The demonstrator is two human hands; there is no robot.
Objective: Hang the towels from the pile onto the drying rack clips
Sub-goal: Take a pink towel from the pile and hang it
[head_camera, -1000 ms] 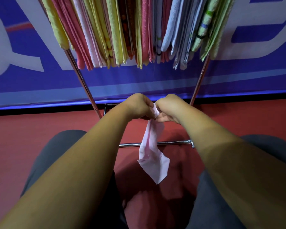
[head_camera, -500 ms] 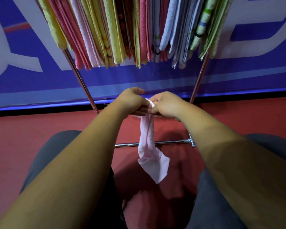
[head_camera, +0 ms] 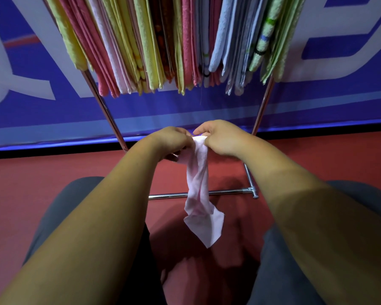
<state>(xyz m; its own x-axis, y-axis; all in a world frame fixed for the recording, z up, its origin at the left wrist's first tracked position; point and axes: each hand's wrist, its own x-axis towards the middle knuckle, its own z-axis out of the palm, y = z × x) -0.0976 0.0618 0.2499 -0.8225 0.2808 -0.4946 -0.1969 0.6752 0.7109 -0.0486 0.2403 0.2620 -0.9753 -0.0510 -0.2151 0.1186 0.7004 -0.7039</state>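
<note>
A small pale pink towel (head_camera: 199,194) hangs bunched and twisted from both my hands, its loose corner pointing down toward the floor. My left hand (head_camera: 171,143) grips its top edge from the left. My right hand (head_camera: 221,137) pinches the same top edge from the right, close beside the left. Above them, several towels (head_camera: 163,45) in yellow, pink, blue and green hang side by side from the drying rack, whose clips are out of frame. The rack's slanted metal legs (head_camera: 101,106) frame my hands.
The rack's lower crossbar (head_camera: 229,192) runs behind the pink towel, ending in a joint at the right. A blue and white banner (head_camera: 31,102) stands behind the rack. Red floor (head_camera: 42,172) lies below, with my dark-trousered knees (head_camera: 59,208) at both sides.
Both hands have lifted the pink towel slightly and shifted their grip along its top edge. The hanging part has stretched out longer and narrower.
</note>
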